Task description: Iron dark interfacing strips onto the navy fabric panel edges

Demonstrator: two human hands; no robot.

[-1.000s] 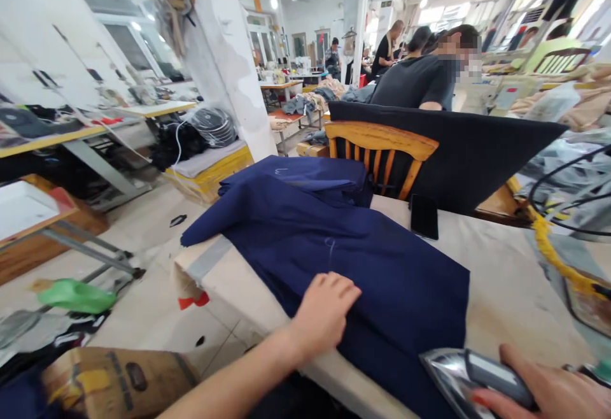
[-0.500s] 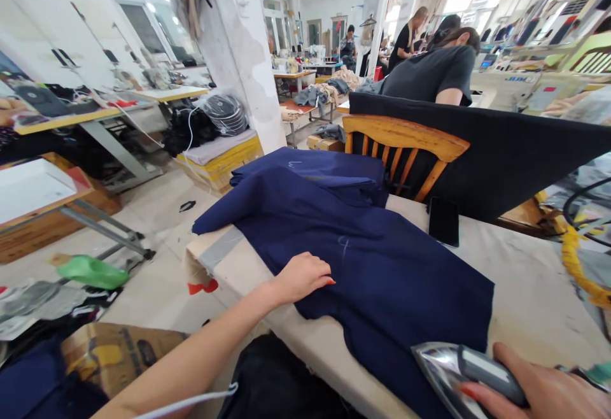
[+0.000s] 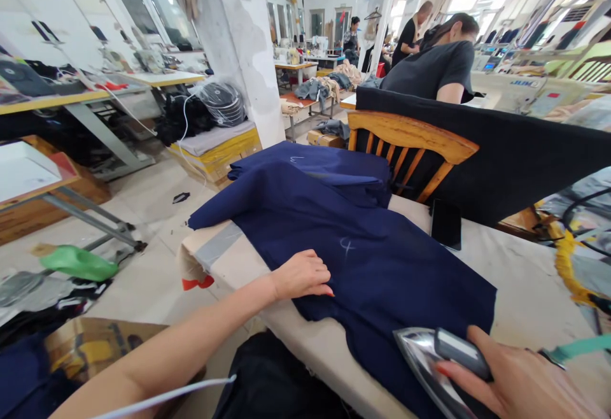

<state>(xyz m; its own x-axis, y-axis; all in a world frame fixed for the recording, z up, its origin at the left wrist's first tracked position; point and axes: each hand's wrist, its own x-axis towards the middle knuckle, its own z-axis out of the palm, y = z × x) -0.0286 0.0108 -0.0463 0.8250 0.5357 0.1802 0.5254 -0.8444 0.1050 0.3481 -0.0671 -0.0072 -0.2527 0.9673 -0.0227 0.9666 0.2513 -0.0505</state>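
A piece of navy cloth (image 3: 382, 266) lies spread across the padded table (image 3: 525, 298), one corner hanging off the near left edge and a chalk mark (image 3: 347, 246) showing near its middle. The left hand (image 3: 303, 274) rests palm down on the near edge of the cloth, fingers bent and pressing the fabric flat; its grip is released, closed on nothing. The right hand (image 3: 520, 384), at the bottom right, has its grip clenched around the dark handle of an iron (image 3: 432, 362), whose shiny pointed nose sits on the lower part of the cloth, aimed toward the left hand. More folded navy cloth (image 3: 324, 167) is stacked at the far end of the table, just beside a wooden chair (image 3: 415, 145). A black phone (image 3: 445, 223) lies on the table near the chair. Behind the chair a person in a dark shirt (image 3: 429, 69) sits facing away at another table. A green bag (image 3: 79, 263) lies on the floor at the left.
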